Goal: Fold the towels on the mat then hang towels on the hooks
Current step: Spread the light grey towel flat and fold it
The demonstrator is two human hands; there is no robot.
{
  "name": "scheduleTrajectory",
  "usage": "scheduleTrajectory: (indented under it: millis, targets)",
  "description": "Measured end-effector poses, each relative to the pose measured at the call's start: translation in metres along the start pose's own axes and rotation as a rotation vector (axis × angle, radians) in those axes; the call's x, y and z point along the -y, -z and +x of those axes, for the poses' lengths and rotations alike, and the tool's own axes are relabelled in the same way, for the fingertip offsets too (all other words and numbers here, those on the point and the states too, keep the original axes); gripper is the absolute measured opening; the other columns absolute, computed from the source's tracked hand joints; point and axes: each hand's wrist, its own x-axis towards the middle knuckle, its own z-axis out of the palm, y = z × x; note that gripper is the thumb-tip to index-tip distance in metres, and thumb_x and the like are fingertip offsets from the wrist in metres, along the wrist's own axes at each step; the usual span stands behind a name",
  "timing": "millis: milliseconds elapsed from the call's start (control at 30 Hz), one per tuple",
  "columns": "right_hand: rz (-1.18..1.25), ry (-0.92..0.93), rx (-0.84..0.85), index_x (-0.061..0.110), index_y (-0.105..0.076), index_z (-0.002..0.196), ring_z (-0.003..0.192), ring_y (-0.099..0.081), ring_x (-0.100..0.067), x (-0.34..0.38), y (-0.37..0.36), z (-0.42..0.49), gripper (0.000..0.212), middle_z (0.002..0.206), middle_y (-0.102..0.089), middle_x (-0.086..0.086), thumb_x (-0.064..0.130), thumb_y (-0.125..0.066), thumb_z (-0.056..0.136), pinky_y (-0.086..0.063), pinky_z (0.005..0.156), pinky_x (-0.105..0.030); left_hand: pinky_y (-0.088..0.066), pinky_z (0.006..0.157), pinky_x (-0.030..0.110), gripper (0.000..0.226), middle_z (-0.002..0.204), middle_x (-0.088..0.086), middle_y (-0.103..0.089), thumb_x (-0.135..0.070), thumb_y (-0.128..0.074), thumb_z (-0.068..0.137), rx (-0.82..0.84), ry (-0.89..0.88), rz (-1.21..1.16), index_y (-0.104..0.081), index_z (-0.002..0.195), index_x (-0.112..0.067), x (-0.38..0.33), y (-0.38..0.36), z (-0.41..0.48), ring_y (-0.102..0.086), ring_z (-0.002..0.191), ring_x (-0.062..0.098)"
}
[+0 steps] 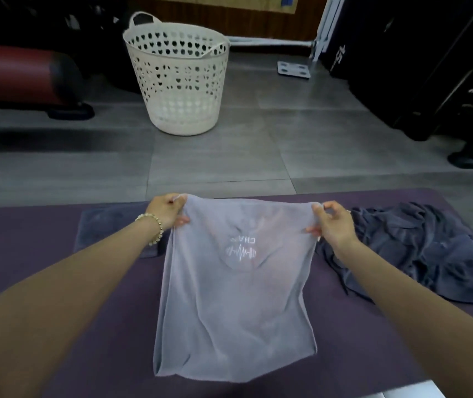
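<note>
- grey floor tiles (229,162) run back to a white laundry basket (178,81) with heart-shaped holes, standing well apart from the work; dark gym gear lines the back and right edges.
- nearest the camera lies a purple mat (28,239), and all three towels are on or over it.
- the pale lilac towel (235,297) is in the middle, its far edge lifted off the mat and its near end resting there in soft creases; a white logo shows through it, reversed.
- the left hand (168,211), with a beaded bracelet (155,225) on its wrist, pinches the far left corner, and the right hand (334,222) pinches the far right corner. both hands are grasping cloth, neither released.
- a folded dark towel (109,225) lies flat just beside the left hand, partly hidden by that forearm; a crumpled dark blue towel (419,248) lies just beside the right wrist.
- by my reading, one towel is done, this one is mid-fold and one is untouched; no hooks are in view.
- what could go wrong:
- the grips are fingertip pinches on thin cloth, so a corner could slip out as the edge is carried over, leaving a skewed fold.
- the creases near the bottom could get trapped inside the fold if not smoothed first.
- if one hand travels further than the other, the edges will not meet.
- the right forearm passes close to the crumpled heap and could drag it onto the pale towel.
</note>
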Motion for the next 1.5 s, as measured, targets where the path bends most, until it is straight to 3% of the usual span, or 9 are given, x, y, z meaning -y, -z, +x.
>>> scheduleTrajectory:
  millis: [167, 267, 367, 567, 700, 833, 1067, 1367, 1500]
  targets:
    - [0.135, -0.093, -0.033, 0.02, -0.046, 0.081, 0.053, -0.066, -0.01, -0.039, -0.023, 0.071, 0.017, 0.081, -0.059, -0.002, 0.021, -0.055, 0.096, -0.051, 0.078, -0.031, -0.047, 0.067, 0.027, 0.031, 0.086, 0.006, -0.064, -0.022, -0.047, 0.098, -0.027, -0.033, -0.019, -0.055, 0.12, -0.001, 0.023, -0.028, 0.069, -0.064, 0.057, -0.004]
    - [0.178, -0.169, 0.001, 0.016, -0.053, 0.101, 0.072, -0.068, -0.012, -0.075, -0.037, 0.092, 0.005, 0.104, -0.058, -0.006, 0.016, -0.055, 0.096, -0.054, 0.069, -0.02, -0.045, 0.088, 0.021, 0.04, 0.122, 0.01, -0.056, -0.018, -0.051, 0.097, -0.009, -0.075, 0.098, -0.046, 0.135, -0.009, 0.05, -0.039, 0.093, -0.059, 0.103, 0.014]
    - [0.057, -0.229, 0.028, 0.009, -0.045, 0.132, 0.116, -0.053, -0.015, -0.129, -0.045, 0.083, 0.043, 0.134, -0.048, -0.003, 0.013, -0.06, 0.093, -0.049, 0.087, -0.024, -0.036, 0.107, 0.037, 0.056, 0.146, 0.01, -0.038, -0.018, -0.057, 0.093, -0.046, 0.039, 0.122, -0.034, 0.144, -0.013, 0.101, -0.048, 0.084, -0.042, 0.13, 0.027]
    - [-0.202, -0.351, 0.075, -0.004, -0.054, 0.121, 0.106, -0.056, -0.02, -0.23, -0.027, 0.018, 0.041, 0.114, -0.057, -0.007, 0.009, -0.069, 0.085, -0.043, 0.069, -0.008, -0.047, 0.06, 0.014, 0.014, 0.093, 0.006, -0.061, -0.013, -0.068, 0.085, 0.084, 0.197, 0.175, -0.057, 0.089, -0.02, 0.203, -0.059, 0.02, -0.054, 0.077, 0.017]
    - [-0.239, -0.429, 0.084, 0.004, -0.057, 0.11, 0.098, -0.063, -0.026, -0.267, -0.006, -0.011, 0.041, 0.106, -0.065, -0.01, 0.017, -0.078, 0.077, -0.05, 0.083, -0.032, -0.05, 0.067, 0.025, 0.044, 0.099, 0.003, -0.064, -0.039, -0.078, 0.074, 0.128, 0.284, 0.184, -0.058, 0.103, -0.014, 0.242, -0.055, -0.006, -0.062, 0.085, 0.017]
    - [-0.302, -0.379, 0.088, 0.002, -0.064, 0.09, 0.08, -0.063, -0.019, -0.278, 0.001, -0.035, 0.033, 0.086, -0.07, -0.008, 0.025, -0.081, 0.074, -0.046, 0.063, -0.02, -0.043, 0.063, 0.025, 0.038, 0.09, 0.005, -0.06, -0.028, -0.078, 0.076, 0.063, 0.279, 0.233, -0.053, 0.097, -0.009, 0.245, -0.059, -0.03, -0.058, 0.079, 0.019]
    - [-0.271, -0.427, 0.191, 0.006, -0.069, 0.097, 0.086, -0.066, -0.02, -0.283, 0.007, -0.077, 0.026, 0.092, -0.071, -0.006, 0.024, -0.076, 0.079, -0.052, 0.08, -0.035, -0.046, 0.057, 0.024, 0.035, 0.075, 0.005, -0.065, -0.039, -0.064, 0.087, 0.241, 0.373, 0.261, -0.055, 0.077, -0.006, 0.255, -0.058, -0.073, -0.062, 0.066, 0.017]
    - [0.148, -0.417, 0.057, 0.007, -0.068, 0.098, 0.086, -0.065, -0.022, -0.259, 0.022, -0.104, 0.017, 0.094, -0.07, -0.007, 0.018, -0.055, 0.095, -0.058, 0.072, -0.022, -0.029, 0.057, 0.035, 0.033, 0.066, 0.002, -0.041, -0.017, -0.043, 0.1, -0.117, 0.135, 0.155, -0.036, 0.068, -0.015, 0.254, -0.051, -0.116, -0.036, 0.059, 0.015]
    - [0.02, -0.349, 0.072, 0.005, -0.066, 0.094, 0.076, -0.061, -0.011, -0.257, 0.019, -0.113, 0.017, 0.085, -0.067, -0.001, 0.016, -0.054, 0.096, -0.052, 0.061, -0.008, -0.032, 0.056, 0.034, 0.029, 0.067, 0.006, -0.044, -0.022, -0.044, 0.099, -0.093, 0.182, 0.268, -0.041, 0.073, -0.01, 0.266, -0.04, -0.116, -0.042, 0.064, 0.024]
